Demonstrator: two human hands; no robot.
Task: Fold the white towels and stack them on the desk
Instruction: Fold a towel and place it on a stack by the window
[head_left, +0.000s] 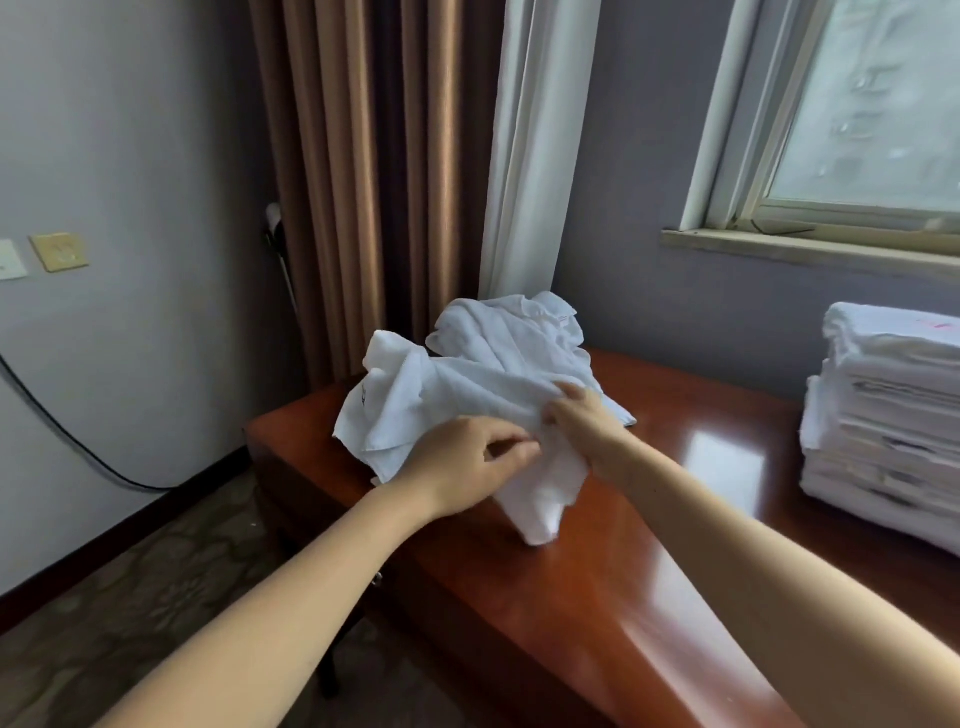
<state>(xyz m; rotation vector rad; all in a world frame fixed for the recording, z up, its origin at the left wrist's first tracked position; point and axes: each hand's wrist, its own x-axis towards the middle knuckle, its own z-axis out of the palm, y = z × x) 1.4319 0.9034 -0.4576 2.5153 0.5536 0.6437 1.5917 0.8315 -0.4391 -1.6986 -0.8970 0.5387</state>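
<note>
L hand (467, 457) pinches near edge of crumpled white terry towel (457, 395) w/ thumb & fingers. R hand (587, 421) is just beside it, fingers curled into the bunched cloth. Towel is held up over far-left part of glossy red-brown wooden desk (597, 597), one end hanging to the desktop. Behind it, at far-left corner, touching: loose heap of white towels (509, 327). Tall stack of folded white towels (893, 426) at desk's right edge, well apart.

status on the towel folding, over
Left hand, right hand both pinching a crumpled towel, unfolded. Loose pile behind it on the desk. Folded stack far right, nothing in the way.
</note>
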